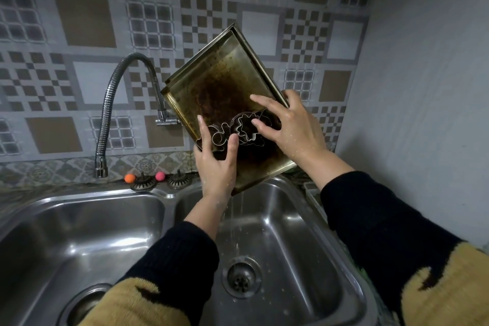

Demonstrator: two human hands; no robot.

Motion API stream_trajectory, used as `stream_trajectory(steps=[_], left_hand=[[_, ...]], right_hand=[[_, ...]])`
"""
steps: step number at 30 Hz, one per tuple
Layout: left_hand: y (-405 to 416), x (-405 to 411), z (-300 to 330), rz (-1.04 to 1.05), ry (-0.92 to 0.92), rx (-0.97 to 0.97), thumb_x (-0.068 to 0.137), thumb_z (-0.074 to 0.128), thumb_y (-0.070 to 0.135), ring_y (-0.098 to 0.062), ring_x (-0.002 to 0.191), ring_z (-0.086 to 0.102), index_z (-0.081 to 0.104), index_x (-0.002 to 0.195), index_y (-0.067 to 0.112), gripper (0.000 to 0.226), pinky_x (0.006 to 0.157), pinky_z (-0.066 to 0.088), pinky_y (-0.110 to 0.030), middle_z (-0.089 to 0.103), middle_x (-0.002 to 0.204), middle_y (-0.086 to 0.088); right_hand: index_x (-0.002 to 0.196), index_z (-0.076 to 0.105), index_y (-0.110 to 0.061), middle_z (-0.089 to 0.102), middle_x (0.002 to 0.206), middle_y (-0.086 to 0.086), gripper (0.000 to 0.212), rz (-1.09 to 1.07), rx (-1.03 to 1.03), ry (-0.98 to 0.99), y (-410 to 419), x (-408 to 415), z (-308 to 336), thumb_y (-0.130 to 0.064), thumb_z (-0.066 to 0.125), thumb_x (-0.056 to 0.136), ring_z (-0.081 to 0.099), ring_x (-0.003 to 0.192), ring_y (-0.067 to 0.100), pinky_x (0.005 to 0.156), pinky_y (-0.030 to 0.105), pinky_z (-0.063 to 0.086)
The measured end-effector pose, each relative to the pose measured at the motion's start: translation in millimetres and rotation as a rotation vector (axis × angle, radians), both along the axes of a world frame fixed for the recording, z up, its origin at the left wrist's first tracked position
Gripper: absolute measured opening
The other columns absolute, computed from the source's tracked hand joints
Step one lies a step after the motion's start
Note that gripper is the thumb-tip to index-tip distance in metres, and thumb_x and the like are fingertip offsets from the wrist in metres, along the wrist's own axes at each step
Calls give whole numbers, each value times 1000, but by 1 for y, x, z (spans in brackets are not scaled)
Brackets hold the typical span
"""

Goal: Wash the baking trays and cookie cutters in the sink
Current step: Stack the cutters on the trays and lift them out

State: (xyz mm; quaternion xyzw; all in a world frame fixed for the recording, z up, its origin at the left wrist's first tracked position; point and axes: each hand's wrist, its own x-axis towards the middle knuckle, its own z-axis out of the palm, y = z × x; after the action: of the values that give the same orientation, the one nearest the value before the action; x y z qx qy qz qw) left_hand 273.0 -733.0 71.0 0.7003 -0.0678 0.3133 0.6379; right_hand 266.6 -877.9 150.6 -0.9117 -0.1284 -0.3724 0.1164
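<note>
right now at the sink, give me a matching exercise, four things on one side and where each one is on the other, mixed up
Things:
1. cookie cutters
2. baking trays
3. faucet
4. orange ball

Places:
A. on the ledge behind the sink
B. tilted above the right basin
C. curving down over the left basin
D. against the tray's dark surface

Pairs: 1-D, 2-B, 3-C, 4-A

The second baking tray (239, 30) hides behind the front baking tray (222, 87), only its rim showing at twelve o'clock. The cookie cutters (238, 130) overlap (their shapes and count cannot be told), and the left basin's drain (87, 302) is cut off by a sleeve at seven o'clock.
</note>
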Motion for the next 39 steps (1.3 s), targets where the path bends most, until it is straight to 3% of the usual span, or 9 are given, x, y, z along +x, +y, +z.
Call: stream_trajectory(steps=[4, 12, 17, 26, 31, 34, 39], left_hand=[[3, -3, 2, 1, 23, -13, 73, 42, 76, -25, 140, 28, 4, 146, 55, 85, 105, 25, -41, 22, 154, -11], [19, -11, 2, 16, 29, 19, 76, 43, 77, -26, 142, 24, 2, 144, 59, 82, 109, 25, -46, 18, 157, -11], [30, -22, -3, -10, 90, 55, 80, 47, 66, -26, 144, 20, 5, 145, 56, 78, 111, 23, -49, 16, 158, -12], [55, -52, -42, -50, 334, 269, 72, 46, 78, -23, 144, 20, 7, 141, 63, 80, 111, 27, -47, 28, 154, -10], [64, -86, -58, 26, 511, 426, 68, 41, 86, -29, 140, 31, 8, 142, 62, 84, 107, 34, -44, 32, 150, -17], [69, -115, -63, 78, 579, 483, 72, 43, 83, -31, 132, 41, 13, 144, 57, 83, 105, 37, -39, 38, 142, -19], [83, -170, -79, 165, 674, 512, 68, 42, 86, -30, 130, 45, 22, 144, 53, 85, 103, 40, -37, 41, 142, -16]], right_hand=[[137, 37, -51, 30, 149, 13, 49, 4, -6, 1, 5, -4, 2, -57, 47, 90, 48, 126, 30, 81, 41, 55], [136, 38, -52, 31, 149, 13, 48, -13, 5, 5, 19, -14, 0, -57, 48, 90, 51, 123, 31, 78, 41, 56], [137, 36, -53, 30, 149, 12, 49, -33, 64, 43, 26, -22, -14, -58, 48, 90, 50, 124, 29, 82, 41, 55], [132, 43, -53, 39, 143, 12, 47, -6, 369, 254, 35, -49, -89, -56, 55, 87, 57, 113, 26, 76, 28, 50], [129, 49, -50, 40, 143, 12, 44, 6, 522, 434, 40, -79, -119, -55, 57, 86, 47, 126, 28, 85, 32, 43], [129, 50, -49, 46, 134, 10, 43, 37, 544, 505, 44, -99, -135, -57, 55, 86, 52, 117, 26, 77, 28, 38], [126, 51, -49, 51, 131, 9, 40, 129, 548, 604, 55, -134, -161, -56, 55, 86, 52, 118, 25, 87, 30, 41]])
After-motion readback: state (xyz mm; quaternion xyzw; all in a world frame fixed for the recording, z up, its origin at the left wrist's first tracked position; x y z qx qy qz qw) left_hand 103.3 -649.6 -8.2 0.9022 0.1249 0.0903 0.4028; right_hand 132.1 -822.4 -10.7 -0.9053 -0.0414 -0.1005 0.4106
